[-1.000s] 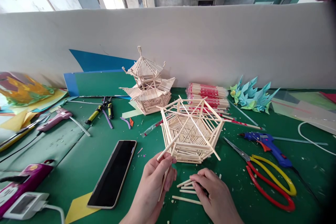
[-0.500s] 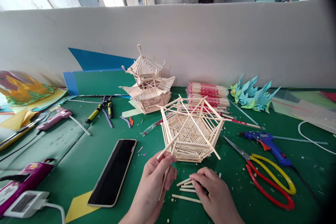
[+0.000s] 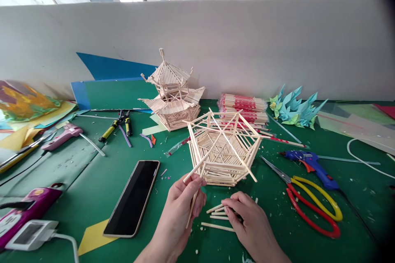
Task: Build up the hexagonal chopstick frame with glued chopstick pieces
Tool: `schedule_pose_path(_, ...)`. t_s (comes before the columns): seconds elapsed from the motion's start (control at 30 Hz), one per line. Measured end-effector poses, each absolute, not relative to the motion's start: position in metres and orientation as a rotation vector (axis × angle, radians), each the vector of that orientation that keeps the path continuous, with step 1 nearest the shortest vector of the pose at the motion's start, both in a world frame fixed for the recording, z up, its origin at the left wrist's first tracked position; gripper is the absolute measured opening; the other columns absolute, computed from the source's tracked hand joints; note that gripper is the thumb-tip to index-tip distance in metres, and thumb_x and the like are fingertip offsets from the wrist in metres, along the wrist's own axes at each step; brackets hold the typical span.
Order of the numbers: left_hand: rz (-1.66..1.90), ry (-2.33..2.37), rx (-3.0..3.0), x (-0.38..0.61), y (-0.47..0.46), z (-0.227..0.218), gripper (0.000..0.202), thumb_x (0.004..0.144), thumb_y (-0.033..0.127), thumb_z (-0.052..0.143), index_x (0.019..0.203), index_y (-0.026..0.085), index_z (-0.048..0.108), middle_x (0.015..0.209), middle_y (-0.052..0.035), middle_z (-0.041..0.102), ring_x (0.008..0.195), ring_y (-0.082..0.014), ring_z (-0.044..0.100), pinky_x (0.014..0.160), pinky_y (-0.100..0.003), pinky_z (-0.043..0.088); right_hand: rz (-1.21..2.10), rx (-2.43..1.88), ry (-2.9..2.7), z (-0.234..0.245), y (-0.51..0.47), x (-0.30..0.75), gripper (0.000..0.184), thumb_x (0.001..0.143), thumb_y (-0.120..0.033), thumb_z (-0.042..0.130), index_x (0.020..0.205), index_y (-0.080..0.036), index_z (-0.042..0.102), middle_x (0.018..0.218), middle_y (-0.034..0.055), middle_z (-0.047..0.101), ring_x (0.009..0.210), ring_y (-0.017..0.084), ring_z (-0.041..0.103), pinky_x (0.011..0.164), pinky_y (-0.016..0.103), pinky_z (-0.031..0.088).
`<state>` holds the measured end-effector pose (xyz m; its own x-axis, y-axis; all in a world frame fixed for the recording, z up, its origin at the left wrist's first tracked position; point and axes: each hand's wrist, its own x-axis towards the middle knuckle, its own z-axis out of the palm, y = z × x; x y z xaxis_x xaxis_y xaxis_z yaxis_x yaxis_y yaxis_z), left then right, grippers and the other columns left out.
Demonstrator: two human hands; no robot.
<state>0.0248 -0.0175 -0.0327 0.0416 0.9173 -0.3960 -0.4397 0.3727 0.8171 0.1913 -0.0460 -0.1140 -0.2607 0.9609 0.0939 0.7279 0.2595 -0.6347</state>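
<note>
My left hand (image 3: 182,205) is closed around a thin wooden stick (image 3: 191,208), its fingertips close to the front left corner of a six-sided stick frame (image 3: 226,166). That frame looks like an open basket, with long sticks crossing over its top. My right hand (image 3: 247,220) rests lower down, thumb and fingers pinching at the ends of several short wooden sticks (image 3: 218,213) on the table. One more short stick (image 3: 217,227) lies just below them. Behind the frame stands a tiered pagoda model (image 3: 173,94) built of similar sticks.
Right of the frame lie scissors (image 3: 304,201) and a blue glue gun (image 3: 313,164). A phone (image 3: 133,199) is at left, beyond it pliers (image 3: 117,125), a pink glue gun (image 3: 63,136) and a purple power strip (image 3: 31,209). Wrapped stick bundles (image 3: 242,107) and folded blue paper (image 3: 299,109) stand behind.
The camera view has shifted slightly, and both hands keep nearly the same pose. At the top right, a person beyond the partition has come further into view.
</note>
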Motion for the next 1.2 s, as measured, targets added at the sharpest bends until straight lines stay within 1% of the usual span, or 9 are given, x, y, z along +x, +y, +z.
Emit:
schedule_pose_path(0.27, 1.123, 1.046, 0.563, 0.025, -0.018, -0.034, 0.020, 0.080, 0.031, 0.061, 0.069, 0.015, 0.058, 0.033, 0.0086, 0.039, 0.035, -0.0030, 0.026, 0.047, -0.019, 0.028, 0.786, -1.438, -1.907, -0.102, -0.043, 0.190, 0.024, 0.090, -0.025, 0.040, 0.095, -0.021, 0.063, 0.085, 0.0048, 0.061, 0.077, 0.016, 0.059, 0.066, 0.026, 0.048)
schedule_pose_path(0.4, 1.123, 1.066, 0.558, 0.026, -0.017, -0.033, 0.020, 0.080, 0.032, 0.060, 0.069, 0.016, 0.058, 0.032, 0.0084, 0.039, 0.036, -0.0034, 0.027, 0.047, -0.019, 0.027, 1.265, -1.209, -1.446, -0.076, -0.034, 0.171, 0.022, 0.087, -0.035, 0.049, 0.092, -0.021, 0.066, 0.080, 0.0023, 0.060, 0.068, 0.014, 0.054, 0.059, 0.023, 0.043)
schedule_pose_path(0.47, 1.112, 1.068, 0.558, 0.026, -0.017, -0.032, 0.021, 0.079, 0.033, 0.061, 0.068, 0.016, 0.058, 0.032, 0.0084, 0.039, 0.035, -0.0034, 0.027, 0.046, -0.019, 0.027, 1.506, -1.065, -1.152, -0.066, -0.028, 0.158, 0.021, 0.084, -0.036, 0.055, 0.091, -0.021, 0.068, 0.069, -0.0011, 0.055, 0.060, 0.010, 0.046, 0.055, 0.021, 0.039)
schedule_pose_path(0.57, 1.102, 1.070, 0.569, 0.024, -0.017, -0.031, 0.021, 0.078, 0.034, 0.062, 0.068, 0.016, 0.058, 0.033, 0.0084, 0.039, 0.036, -0.0032, 0.027, 0.046, -0.018, 0.026, 1.703, -0.944, -0.806, -0.061, -0.020, 0.139, 0.023, 0.079, -0.039, 0.062, 0.089, -0.020, 0.070, 0.053, -0.0067, 0.038, 0.048, 0.006, 0.027, 0.043, 0.018, 0.023)
schedule_pose_path(0.63, 1.096, 1.077, 0.568, 0.023, -0.016, -0.031, 0.022, 0.077, 0.035, 0.063, 0.067, 0.016, 0.058, 0.033, 0.0082, 0.040, 0.036, -0.0032, 0.027, 0.045, -0.018, 0.025, 1.732, -0.922, -0.699, -0.062, -0.017, 0.129, 0.025, 0.077, -0.042, 0.064, 0.088, -0.020, 0.070, 0.050, -0.0084, 0.031, 0.046, 0.005, 0.021, 0.042, 0.018, 0.017)
schedule_pose_path(0.8, 1.078, 1.096, 0.540, 0.022, -0.015, -0.032, 0.024, 0.074, 0.036, 0.065, 0.064, 0.016, 0.055, 0.033, 0.0083, 0.040, 0.036, -0.0028, 0.025, 0.042, -0.017, 0.024, 1.752, -0.875, -0.564, -0.063, -0.013, 0.116, 0.022, 0.076, -0.041, 0.065, 0.076, -0.019, 0.068, 0.050, -0.0096, 0.024, 0.048, 0.006, 0.016, 0.043, 0.019, 0.018)
schedule_pose_path(0.93, 1.085, 1.110, 0.540, 0.022, -0.014, -0.029, 0.025, 0.073, 0.034, 0.065, 0.060, 0.016, 0.054, 0.033, 0.0077, 0.041, 0.036, -0.0028, 0.026, 0.042, -0.016, 0.025, 1.771, -0.840, -0.476, -0.062, -0.011, 0.113, 0.022, 0.074, -0.040, 0.067, 0.069, -0.018, 0.065, 0.050, -0.0095, 0.027, 0.047, 0.006, 0.016, 0.043, 0.019, 0.016)
schedule_pose_path(1.07, 1.085, 1.114, 0.557, 0.023, -0.015, -0.027, 0.023, 0.073, 0.033, 0.065, 0.062, 0.015, 0.055, 0.033, 0.0076, 0.041, 0.035, -0.0024, 0.026, 0.041, -0.015, 0.025, 1.784, -0.830, -0.434, -0.061, -0.008, 0.111, 0.022, 0.071, -0.038, 0.071, 0.068, -0.017, 0.065, 0.048, -0.0094, 0.032, 0.044, 0.004, 0.018, 0.041, 0.019, 0.016)
schedule_pose_path(1.2, 1.084, 1.130, 0.567, 0.022, -0.015, -0.027, 0.023, 0.074, 0.033, 0.064, 0.063, 0.015, 0.055, 0.033, 0.0076, 0.041, 0.035, -0.0023, 0.026, 0.042, -0.015, 0.025, 1.796, -0.839, -0.411, -0.061, -0.006, 0.110, 0.024, 0.068, -0.039, 0.073, 0.069, -0.016, 0.066, 0.045, -0.0098, 0.033, 0.043, 0.004, 0.019, 0.040, 0.018, 0.016)
